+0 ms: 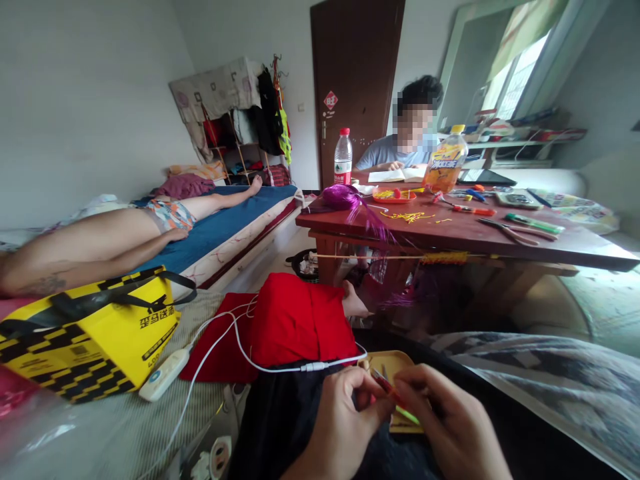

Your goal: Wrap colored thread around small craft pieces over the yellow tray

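My left hand (347,410) pinches one end of a small, slender red object (384,381). My right hand (447,410) closes its fingertips on the other end, so both hands meet around it. Its exact kind is too small and partly covered to make out. Just below my fingers lies a small tan tray (393,360), partly hidden behind both hands. A bright green strip (407,415) shows over the tray beside my right fingers; I cannot tell whether it is held or resting there.
A red cloth (300,320) with a white cable (285,368) lies ahead. Left are a yellow bag (110,333) and a power strip (165,373). The table (350,223) bears bottles, purple strands (345,199) and pliers (507,230). One person sits behind it; another lies on the bed (235,213).
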Demonstrator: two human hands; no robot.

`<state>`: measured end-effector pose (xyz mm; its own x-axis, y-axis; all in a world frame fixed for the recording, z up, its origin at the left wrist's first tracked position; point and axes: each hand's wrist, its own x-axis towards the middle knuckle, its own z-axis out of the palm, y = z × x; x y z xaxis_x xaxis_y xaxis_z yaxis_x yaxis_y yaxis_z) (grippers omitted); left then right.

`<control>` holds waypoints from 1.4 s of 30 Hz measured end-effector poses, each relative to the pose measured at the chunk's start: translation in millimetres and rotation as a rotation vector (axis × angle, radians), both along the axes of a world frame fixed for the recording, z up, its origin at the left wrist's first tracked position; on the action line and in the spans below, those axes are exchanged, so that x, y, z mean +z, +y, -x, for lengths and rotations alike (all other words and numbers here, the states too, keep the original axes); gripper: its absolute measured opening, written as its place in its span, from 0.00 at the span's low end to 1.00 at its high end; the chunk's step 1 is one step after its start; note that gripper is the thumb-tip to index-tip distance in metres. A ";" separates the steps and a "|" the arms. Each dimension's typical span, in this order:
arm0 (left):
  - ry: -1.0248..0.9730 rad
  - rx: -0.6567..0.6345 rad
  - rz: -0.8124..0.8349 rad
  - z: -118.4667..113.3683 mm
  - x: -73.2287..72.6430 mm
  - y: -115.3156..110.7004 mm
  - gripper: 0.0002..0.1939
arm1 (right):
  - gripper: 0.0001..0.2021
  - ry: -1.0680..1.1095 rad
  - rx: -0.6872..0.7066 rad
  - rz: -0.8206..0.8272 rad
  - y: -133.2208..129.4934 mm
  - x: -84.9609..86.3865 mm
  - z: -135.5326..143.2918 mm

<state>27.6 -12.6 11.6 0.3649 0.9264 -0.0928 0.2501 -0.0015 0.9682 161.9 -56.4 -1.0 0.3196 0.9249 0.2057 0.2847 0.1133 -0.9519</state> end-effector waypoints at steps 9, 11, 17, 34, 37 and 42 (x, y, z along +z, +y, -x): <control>-0.210 -0.150 -0.145 10.0 -2.8 -3.1 0.12 | 0.13 0.356 0.216 0.019 -13.0 -2.7 15.1; -0.214 -0.191 -0.191 9.8 -0.9 -4.3 0.12 | 0.13 0.395 0.213 0.004 -14.8 -8.2 28.3; -0.442 -0.211 0.081 11.0 -2.1 -2.9 0.10 | 0.08 0.382 0.283 0.006 -9.8 -8.2 10.1; -0.245 -0.193 0.616 12.4 -18.3 9.7 0.15 | 0.11 0.419 0.052 0.023 -4.1 -9.6 -6.8; -0.295 -0.163 0.701 11.3 -21.5 9.3 0.15 | 0.11 0.424 0.067 0.035 -3.3 -9.0 -2.8; -0.400 -0.145 0.863 11.1 -26.0 6.8 0.17 | 0.11 0.347 0.167 0.001 -0.8 -8.7 2.9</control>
